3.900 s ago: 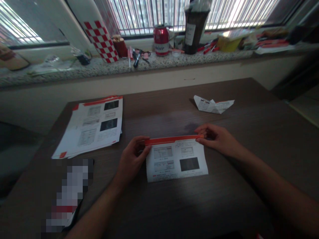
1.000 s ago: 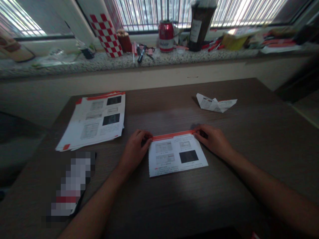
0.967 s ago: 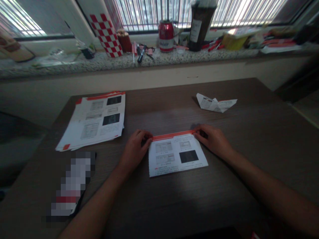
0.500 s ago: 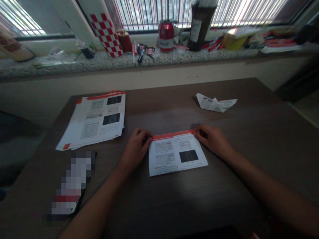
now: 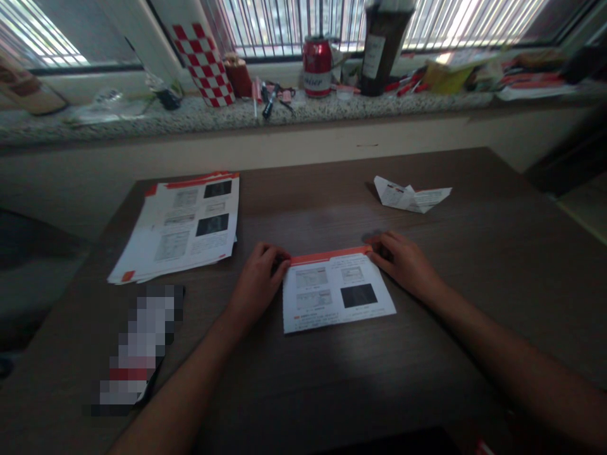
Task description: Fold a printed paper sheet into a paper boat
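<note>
Lying on the table, the printed sheet has its ten o'clock corner pinched by the left hand and its two o'clock corner by the right hand, thumbs nearly meeting fingers. Beyond it are a folded paper boat at one o'clock and a paper stack at ten.

The left grip and right grip are bare, slender-fingered — nails too dim to make out — and the bare forearms broaden away from narrow wrists.
</note>
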The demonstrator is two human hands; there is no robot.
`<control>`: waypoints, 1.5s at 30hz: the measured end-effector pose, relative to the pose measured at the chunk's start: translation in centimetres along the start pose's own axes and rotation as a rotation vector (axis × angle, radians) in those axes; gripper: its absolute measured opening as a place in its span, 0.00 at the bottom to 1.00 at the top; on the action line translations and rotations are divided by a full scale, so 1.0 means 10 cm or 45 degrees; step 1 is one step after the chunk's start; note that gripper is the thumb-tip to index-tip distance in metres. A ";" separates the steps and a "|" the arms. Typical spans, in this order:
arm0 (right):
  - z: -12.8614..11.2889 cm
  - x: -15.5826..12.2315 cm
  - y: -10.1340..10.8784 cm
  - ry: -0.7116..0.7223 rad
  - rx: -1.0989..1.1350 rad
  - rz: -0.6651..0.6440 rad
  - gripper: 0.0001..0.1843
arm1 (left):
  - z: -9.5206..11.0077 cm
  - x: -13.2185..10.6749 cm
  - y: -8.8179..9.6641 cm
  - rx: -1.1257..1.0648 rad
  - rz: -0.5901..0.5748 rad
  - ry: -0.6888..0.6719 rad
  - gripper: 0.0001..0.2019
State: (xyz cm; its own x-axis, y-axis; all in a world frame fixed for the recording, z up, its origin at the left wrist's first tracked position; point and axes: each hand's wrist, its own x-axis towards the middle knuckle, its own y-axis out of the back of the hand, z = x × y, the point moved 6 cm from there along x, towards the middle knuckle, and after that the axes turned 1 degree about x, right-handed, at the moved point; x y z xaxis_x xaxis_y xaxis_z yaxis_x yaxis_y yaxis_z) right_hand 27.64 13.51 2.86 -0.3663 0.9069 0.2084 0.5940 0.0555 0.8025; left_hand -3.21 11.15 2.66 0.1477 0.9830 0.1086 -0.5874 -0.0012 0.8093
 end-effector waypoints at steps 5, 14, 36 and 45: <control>-0.04 -0.02 -0.02 0.070 -0.042 -0.013 0.09 | 0.05 -0.03 0.00 0.059 0.034 -0.061 0.04; -0.02 -0.01 -0.05 0.110 -0.062 -0.026 0.09 | 0.07 -0.05 -0.01 0.076 0.033 -0.077 0.04; 0.01 0.04 -0.04 0.053 -0.019 -0.063 0.05 | 0.27 -0.16 -0.07 0.379 -0.074 -0.402 0.17; 0.01 0.03 -0.06 0.089 -0.031 -0.033 0.04 | 0.57 -0.33 -0.15 0.647 -0.152 -0.287 0.23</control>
State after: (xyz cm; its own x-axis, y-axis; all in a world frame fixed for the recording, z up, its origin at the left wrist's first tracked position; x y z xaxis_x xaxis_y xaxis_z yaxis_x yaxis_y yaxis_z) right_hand 27.25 13.77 2.38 -0.4309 0.8738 0.2252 0.5663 0.0675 0.8215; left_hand 1.71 6.85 4.34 0.3884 0.9185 0.0746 -0.1078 -0.0351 0.9936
